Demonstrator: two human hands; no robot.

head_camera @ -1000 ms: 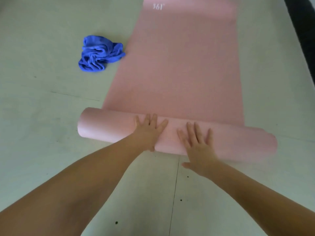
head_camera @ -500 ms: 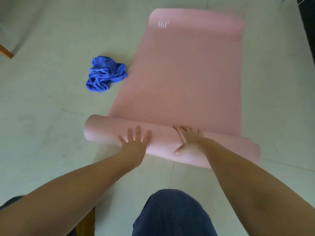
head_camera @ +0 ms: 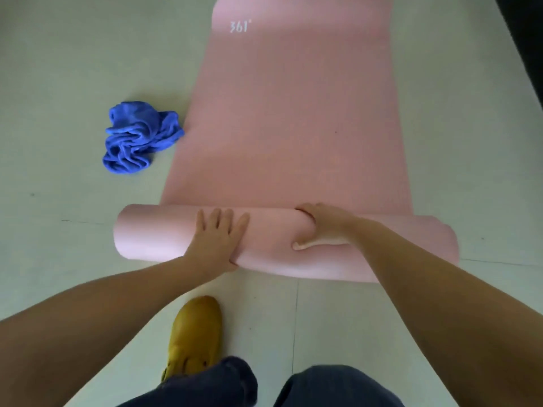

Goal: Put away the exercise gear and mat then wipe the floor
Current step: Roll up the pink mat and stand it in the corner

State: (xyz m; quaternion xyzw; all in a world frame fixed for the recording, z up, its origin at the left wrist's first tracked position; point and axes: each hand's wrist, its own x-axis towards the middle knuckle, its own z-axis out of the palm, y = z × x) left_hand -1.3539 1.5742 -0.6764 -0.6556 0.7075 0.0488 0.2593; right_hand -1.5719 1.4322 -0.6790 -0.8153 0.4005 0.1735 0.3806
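A pink exercise mat [head_camera: 293, 113] lies on the pale tiled floor, its near end rolled into a thick roll [head_camera: 152, 233] that runs crosswise. My left hand [head_camera: 219, 233] presses flat on top of the roll with straight fingers. My right hand [head_camera: 323, 227] grips the roll from above: its fingers curl over the far side where the roll meets the flat mat, and its thumb lies along the near face. A crumpled blue cloth [head_camera: 138, 136] sits on the floor just left of the mat.
My yellow shoe [head_camera: 194, 333] and dark trouser legs [head_camera: 235, 383] are on the floor right behind the roll. A dark strip [head_camera: 526, 39] runs along the far right edge. Bare tiles [head_camera: 58, 83] spread to the left.
The roll has moved further along the mat. My right hand went from flat on the roll to curled over its far side. My foot and legs have come into view.
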